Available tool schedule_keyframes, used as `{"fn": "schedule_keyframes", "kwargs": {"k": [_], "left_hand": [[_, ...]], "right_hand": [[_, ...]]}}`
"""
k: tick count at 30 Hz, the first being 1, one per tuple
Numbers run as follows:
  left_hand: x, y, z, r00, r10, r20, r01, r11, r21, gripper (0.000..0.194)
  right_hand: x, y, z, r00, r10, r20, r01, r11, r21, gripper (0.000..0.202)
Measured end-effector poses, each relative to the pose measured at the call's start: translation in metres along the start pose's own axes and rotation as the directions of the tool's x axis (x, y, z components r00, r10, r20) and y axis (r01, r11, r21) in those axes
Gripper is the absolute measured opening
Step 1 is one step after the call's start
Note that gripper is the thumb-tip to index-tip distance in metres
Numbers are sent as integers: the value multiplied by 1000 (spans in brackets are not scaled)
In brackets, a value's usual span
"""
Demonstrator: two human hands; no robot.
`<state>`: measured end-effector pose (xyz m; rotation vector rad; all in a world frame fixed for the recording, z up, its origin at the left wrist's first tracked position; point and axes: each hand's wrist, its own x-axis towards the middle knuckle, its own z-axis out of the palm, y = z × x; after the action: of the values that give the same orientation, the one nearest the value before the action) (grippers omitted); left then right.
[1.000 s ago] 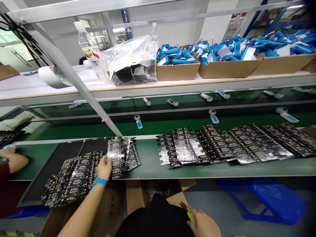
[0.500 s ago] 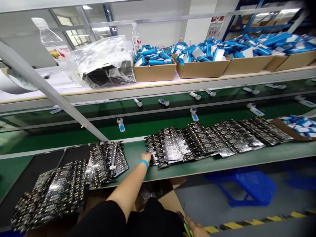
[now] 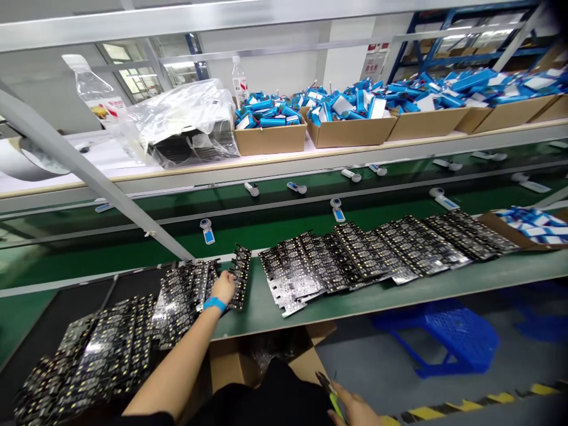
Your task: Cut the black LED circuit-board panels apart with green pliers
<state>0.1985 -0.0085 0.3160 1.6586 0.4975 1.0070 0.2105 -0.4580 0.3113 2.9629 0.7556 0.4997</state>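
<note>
My left hand, with a blue band at the wrist, grips a black circuit board panel by its left side, beside the left group of overlapping panels. To the right, a long row of similar panels lies overlapping on the green bench. Low in the view, my right hand is closed on pliers with green handles, held near my lap.
Cartons of blue battery packs line the upper shelf. White devices rest on the green conveyor behind. A slanted metal post stands at the left. Below are an open carton and a blue stool.
My left hand has moved left from the right row's near end, now with a panel in it. My right hand still holds the pliers low down. The view has shifted slightly.
</note>
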Motion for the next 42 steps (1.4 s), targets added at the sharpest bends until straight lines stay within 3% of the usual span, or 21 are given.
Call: {"fn": "schedule_keyframes", "kwargs": {"k": [3,4,6,8,11,14,23,27,29,31,33,38,39,42], "left_hand": [[-33,-26,-39,991,130,34,-131,991,25,24],[-49,-33,-50,979,189,74,-191,981,24,24],[-85,-41,-68,931,306,199,-313,950,6,31],[-122,-45,-83,862,387,327,-402,915,-24,36],[-167,-44,-100,787,446,427,-467,882,-61,38],[-191,-44,-111,771,457,443,-482,874,-63,37],[-199,-61,-118,779,398,485,-446,895,-18,32],[-201,-63,-119,775,388,498,-437,899,-21,32],[-202,-61,-119,772,386,505,-437,899,-19,31],[-204,-59,-119,770,383,510,-437,899,-14,30],[-206,-58,-117,772,372,515,-427,904,-12,29],[-210,-62,-111,805,330,493,-372,928,-15,33],[-211,-63,-111,807,328,491,-368,930,-16,34],[-214,-64,-109,809,321,493,-364,931,-8,33]], "right_hand": [[-4,-35,-18,985,-162,-51,167,979,115,54],[-6,-50,-26,969,-216,-119,236,952,195,57],[-12,-82,-43,927,-283,-244,350,887,300,59],[-17,-111,-60,884,-345,-316,435,854,285,57],[-21,-140,-76,837,-443,-320,523,819,236,54],[-22,-148,-78,837,-463,-291,526,827,200,54],[-27,-143,-73,875,-440,-200,482,824,297,53],[-29,-143,-70,858,-469,-209,513,799,313,50],[-33,-144,-61,870,-428,-246,479,852,210,49],[-37,-143,-51,894,-332,-300,356,934,28,53],[-39,-140,-44,904,-285,-318,290,956,-33,58],[-43,-122,-46,891,-438,-118,451,831,327,54],[-44,-119,-46,892,-436,-115,450,844,292,52],[-49,-115,-45,904,-364,-224,364,930,-42,50]]}}
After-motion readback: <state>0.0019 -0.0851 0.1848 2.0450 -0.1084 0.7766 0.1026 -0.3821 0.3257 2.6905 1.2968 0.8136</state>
